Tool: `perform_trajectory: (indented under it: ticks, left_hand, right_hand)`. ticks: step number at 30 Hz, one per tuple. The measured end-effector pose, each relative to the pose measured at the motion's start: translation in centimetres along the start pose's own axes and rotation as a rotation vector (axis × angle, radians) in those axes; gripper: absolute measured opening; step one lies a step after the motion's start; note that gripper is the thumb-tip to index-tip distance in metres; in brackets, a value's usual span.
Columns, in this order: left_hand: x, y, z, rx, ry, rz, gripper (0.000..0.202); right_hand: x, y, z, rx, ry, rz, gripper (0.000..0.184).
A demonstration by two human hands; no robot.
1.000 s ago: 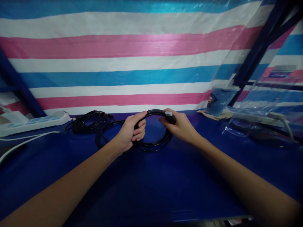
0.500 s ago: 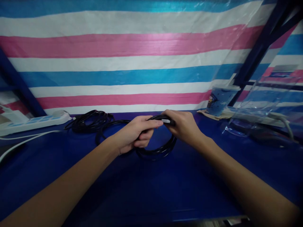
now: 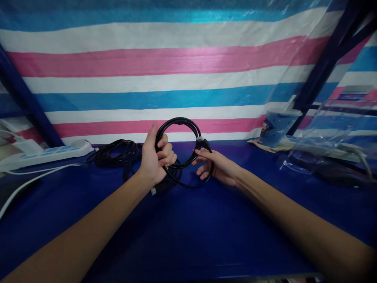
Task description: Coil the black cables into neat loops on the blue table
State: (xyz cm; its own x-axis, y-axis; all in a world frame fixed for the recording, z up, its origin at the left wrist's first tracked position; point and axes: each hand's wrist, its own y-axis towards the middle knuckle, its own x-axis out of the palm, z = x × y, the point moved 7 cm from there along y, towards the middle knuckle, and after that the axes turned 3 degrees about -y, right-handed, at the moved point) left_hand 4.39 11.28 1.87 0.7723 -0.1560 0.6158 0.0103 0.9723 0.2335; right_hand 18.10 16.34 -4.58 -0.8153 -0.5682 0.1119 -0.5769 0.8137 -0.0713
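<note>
A looped black cable [image 3: 177, 121] is held upright above the blue table. My left hand [image 3: 157, 157] is closed around the left side of the loops, its thumb pointing up. At the right side, a black plug with a silver tip [image 3: 204, 144] rests against the loops. My right hand [image 3: 219, 167] is lightly curled there, thumb and fingertips at the plug and a strand of cable. Behind and below my left hand, another black cable coil [image 3: 173, 179] lies on the table. A plug with a light metal end [image 3: 153, 191] shows beneath that hand.
Another black cable bundle [image 3: 114, 153] lies at the back left, beside a white power strip [image 3: 69, 149] and white cords [image 3: 44, 170]. At the back right stand a blue cup with a straw [image 3: 275, 127] and a clear plastic container [image 3: 318, 133]. A striped sheet [image 3: 165, 63] hangs behind the table [image 3: 188, 236].
The cable loops have been lifted and turned upright to face me. My left hand has rotated thumb-up, and my right hand has moved lower with its fingers loosened. The view has shifted slightly.
</note>
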Motion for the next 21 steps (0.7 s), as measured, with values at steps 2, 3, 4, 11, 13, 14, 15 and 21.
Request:
perform_trajectory:
  ticks: [2,3,4,11,13,14,15,21]
  left_hand:
    - [-0.3,0.2,0.6,0.033,-0.014,0.031,0.057]
    - [-0.4,0.2,1.0,0.055,-0.014,0.046,0.057]
    - [-0.6,0.3,1.3,0.078,-0.013,0.058,0.056]
    - [-1.5,0.6,2.9,0.165,-0.016,0.113,0.053]
    - [-1.5,0.6,2.8,0.171,-0.03,0.103,0.053]
    - [-1.5,0.6,2.5,0.162,-0.038,0.095,0.053]
    - [-1.3,0.6,2.0,0.142,-0.046,0.085,0.054]
    - [0.8,-0.2,-3.9,-0.222,-0.071,-0.075,0.057]
  right_hand:
    - [0.1,0.0,-0.1,-0.031,0.05,-0.012,0.04]
    - [-0.1,0.0,-0.3,-0.054,0.076,0.01,0.042]
    - [-0.2,0.0,-0.6,-0.083,0.101,0.037,0.044]
    - [-0.7,-0.4,-1.4,-0.271,0.141,0.204,0.038]
    - [-0.5,-0.2,-0.9,-0.243,0.067,0.243,0.036]
    - [-0.3,-0.1,-0.7,-0.232,0.034,0.242,0.037]
    - [0.0,0.0,-0.7,-0.237,0.012,0.235,0.038]
    - [0.0,-0.7,-2.5,-0.441,-0.052,0.292,0.044]
